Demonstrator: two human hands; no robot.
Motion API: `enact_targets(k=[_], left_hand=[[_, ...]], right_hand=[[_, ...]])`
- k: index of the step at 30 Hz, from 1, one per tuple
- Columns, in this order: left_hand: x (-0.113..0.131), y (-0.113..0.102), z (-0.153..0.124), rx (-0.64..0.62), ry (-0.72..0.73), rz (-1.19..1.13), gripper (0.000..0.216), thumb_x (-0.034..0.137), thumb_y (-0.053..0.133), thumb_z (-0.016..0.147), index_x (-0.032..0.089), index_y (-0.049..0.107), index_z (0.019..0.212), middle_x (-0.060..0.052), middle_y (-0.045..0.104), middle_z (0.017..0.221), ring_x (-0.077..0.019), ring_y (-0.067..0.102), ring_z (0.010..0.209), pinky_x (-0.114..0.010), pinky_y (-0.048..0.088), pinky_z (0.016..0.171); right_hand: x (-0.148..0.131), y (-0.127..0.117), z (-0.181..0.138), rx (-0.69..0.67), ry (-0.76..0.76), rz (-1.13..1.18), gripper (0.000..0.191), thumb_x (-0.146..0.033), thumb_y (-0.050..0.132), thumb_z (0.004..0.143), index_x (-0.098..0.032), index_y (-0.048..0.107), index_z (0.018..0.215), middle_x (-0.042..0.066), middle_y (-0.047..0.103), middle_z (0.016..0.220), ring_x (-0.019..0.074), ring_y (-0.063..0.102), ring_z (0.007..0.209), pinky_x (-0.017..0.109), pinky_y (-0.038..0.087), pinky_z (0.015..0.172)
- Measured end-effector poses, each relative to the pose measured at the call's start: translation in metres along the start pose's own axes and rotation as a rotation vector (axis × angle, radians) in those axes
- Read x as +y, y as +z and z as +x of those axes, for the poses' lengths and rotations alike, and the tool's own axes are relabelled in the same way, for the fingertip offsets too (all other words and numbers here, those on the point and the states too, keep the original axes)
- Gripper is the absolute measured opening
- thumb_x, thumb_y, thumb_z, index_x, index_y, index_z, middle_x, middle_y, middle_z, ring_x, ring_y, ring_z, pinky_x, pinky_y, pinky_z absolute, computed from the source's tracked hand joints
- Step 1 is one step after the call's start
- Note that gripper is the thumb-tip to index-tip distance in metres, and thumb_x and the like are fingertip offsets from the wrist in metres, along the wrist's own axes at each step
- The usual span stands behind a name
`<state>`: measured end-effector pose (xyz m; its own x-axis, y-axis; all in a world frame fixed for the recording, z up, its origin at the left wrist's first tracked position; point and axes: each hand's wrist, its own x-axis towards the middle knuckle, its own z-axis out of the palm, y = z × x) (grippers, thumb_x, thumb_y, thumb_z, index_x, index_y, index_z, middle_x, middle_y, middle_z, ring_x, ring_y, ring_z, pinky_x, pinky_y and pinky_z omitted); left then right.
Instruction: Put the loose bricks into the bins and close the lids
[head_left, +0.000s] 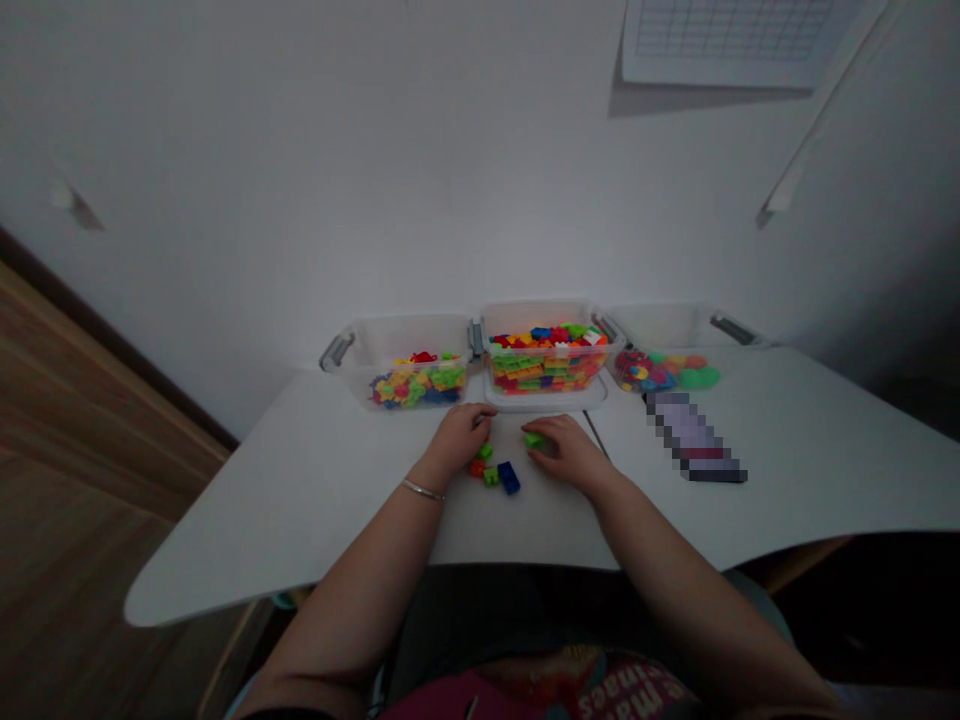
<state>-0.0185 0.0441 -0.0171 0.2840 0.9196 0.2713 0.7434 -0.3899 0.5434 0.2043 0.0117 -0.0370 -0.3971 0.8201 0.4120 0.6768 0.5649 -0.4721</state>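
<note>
My right hand (568,452) has its thumb and fingers round a bright green building brick (533,440), just above the white table. My left hand (456,440) is at the left, its fingers curled towards the thumb; what lies between them is too small and dark to make out. Close below its fingertips is another green brick (485,452). An orange-red brick (477,468), a third green brick (491,477) and a dark blue oblong brick (509,478) lie close together on the tabletop, between my two hands and nearer to me.
Along the wall stand three clear plastic boxes: the left box (409,335) and middle box (536,312) hold many coloured pieces, the right box (660,322) fewer. A white lid (525,404) lies under the middle one. A pixelated phone-like object (694,435) lies at right.
</note>
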Motion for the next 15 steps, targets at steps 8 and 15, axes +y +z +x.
enact_targets(k=[8,15], left_hand=[[0.0026,-0.001,-0.0013,-0.004,0.016,-0.018,0.03,0.015,0.048,0.083,0.017,0.07,0.104,-0.008,0.072,0.106,-0.0186,0.065,0.102,-0.033,0.048,0.098],[0.0006,0.0023,0.0001,-0.007,0.014,-0.021,0.029,0.017,0.049,0.084,0.017,0.07,0.104,-0.007,0.073,0.097,-0.0184,0.066,0.096,-0.033,0.05,0.095]], right_hand=[[0.0005,-0.0005,0.0046,0.02,0.084,0.035,0.032,-0.015,0.06,0.076,-0.019,0.067,0.106,0.01,0.069,0.107,0.0246,0.062,0.104,0.045,0.047,0.096],[0.007,0.0071,0.004,0.242,0.259,0.208,0.026,-0.02,0.054,0.076,-0.019,0.057,0.101,0.007,0.067,0.094,0.0168,0.06,0.071,0.033,0.052,0.065]])
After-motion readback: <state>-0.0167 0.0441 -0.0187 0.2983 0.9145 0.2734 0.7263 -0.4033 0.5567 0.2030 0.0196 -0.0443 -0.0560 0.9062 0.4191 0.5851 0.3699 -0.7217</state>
